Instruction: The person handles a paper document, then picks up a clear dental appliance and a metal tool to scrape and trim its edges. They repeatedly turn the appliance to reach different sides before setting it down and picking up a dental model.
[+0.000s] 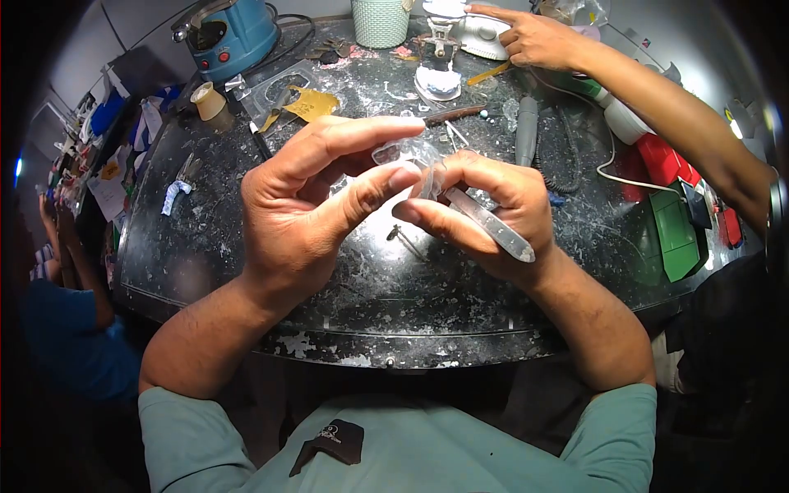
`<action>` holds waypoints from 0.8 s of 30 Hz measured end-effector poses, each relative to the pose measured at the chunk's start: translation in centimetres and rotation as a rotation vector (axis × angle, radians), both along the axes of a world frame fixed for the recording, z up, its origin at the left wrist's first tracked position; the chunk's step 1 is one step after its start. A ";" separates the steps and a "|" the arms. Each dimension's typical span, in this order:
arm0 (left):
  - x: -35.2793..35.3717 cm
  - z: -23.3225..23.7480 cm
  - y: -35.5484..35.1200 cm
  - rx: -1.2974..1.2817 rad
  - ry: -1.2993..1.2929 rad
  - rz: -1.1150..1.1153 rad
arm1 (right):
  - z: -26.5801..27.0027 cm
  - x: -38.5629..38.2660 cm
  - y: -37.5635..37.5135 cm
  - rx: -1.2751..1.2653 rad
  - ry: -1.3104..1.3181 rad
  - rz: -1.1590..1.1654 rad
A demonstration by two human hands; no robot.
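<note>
Left hand (288, 205) and right hand (505, 193) pinching clear molded piece (421, 153) above table (205, 263), inward from near edge; right also cradling flat tool (491, 226). Uneven squeezing risking cracked piece; divided grip risking dropped tool.

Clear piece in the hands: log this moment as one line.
left hand: holds clear piece | right hand: holds flat tool, fingers touching clear piece | another person's hand: beyond, right
</note>
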State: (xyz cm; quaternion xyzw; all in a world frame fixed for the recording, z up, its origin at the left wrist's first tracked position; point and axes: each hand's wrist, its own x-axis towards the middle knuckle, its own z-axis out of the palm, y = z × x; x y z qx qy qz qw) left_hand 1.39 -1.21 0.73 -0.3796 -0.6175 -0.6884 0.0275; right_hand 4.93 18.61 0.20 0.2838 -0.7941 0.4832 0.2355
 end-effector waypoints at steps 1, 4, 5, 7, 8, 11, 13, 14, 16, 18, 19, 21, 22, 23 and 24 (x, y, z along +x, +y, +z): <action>-0.1 0.0 0.0 -0.021 0.065 0.022 | 0.0 0.0 -0.1 -0.014 -0.010 0.021; -0.1 0.2 -0.2 -0.052 0.176 0.066 | -0.1 -0.1 0.0 -0.027 0.008 0.064; -0.1 0.2 -0.3 -0.062 0.220 0.085 | 0.0 -0.1 0.0 -0.047 0.021 0.070; 0.2 0.2 -0.3 -0.059 0.199 0.090 | 0.0 -0.1 -0.1 -0.066 0.032 0.077; 0.3 0.3 -0.3 -0.055 0.181 0.095 | 0.0 -0.1 -0.1 -0.074 0.057 0.084; 0.6 0.5 -0.4 -0.055 0.177 0.075 | 0.1 -0.1 -0.1 -0.088 0.101 0.102; 0.5 0.5 -0.4 -0.055 0.184 0.064 | 0.1 -0.1 -0.1 -0.094 0.119 0.111; 0.5 0.5 -0.4 -0.054 0.190 0.052 | 0.1 0.0 0.0 -0.082 0.090 0.113; 0.5 0.5 -0.4 -0.052 0.181 0.053 | 0.3 0.1 0.1 -0.070 0.061 0.115; 0.5 0.4 -0.3 -0.052 0.173 0.053 | 0.7 0.2 0.3 0.048 0.027 0.162; 0.4 0.3 -0.2 -0.032 0.132 0.049 | 0.6 0.2 0.4 0.048 0.027 0.162; 0.3 0.4 -0.1 -0.013 0.091 0.046 | 0.4 0.1 0.5 0.033 0.031 0.162; 0.3 0.5 -0.1 0.040 0.016 0.019 | 0.4 0.1 0.7 0.033 0.031 0.162; 0.3 0.6 0.0 0.093 -0.059 -0.007 | 0.4 0.0 1.0 -0.033 0.005 0.157; 0.3 0.6 0.1 0.093 -0.058 -0.007 | 0.4 0.0 1.2 -0.100 -0.022 0.152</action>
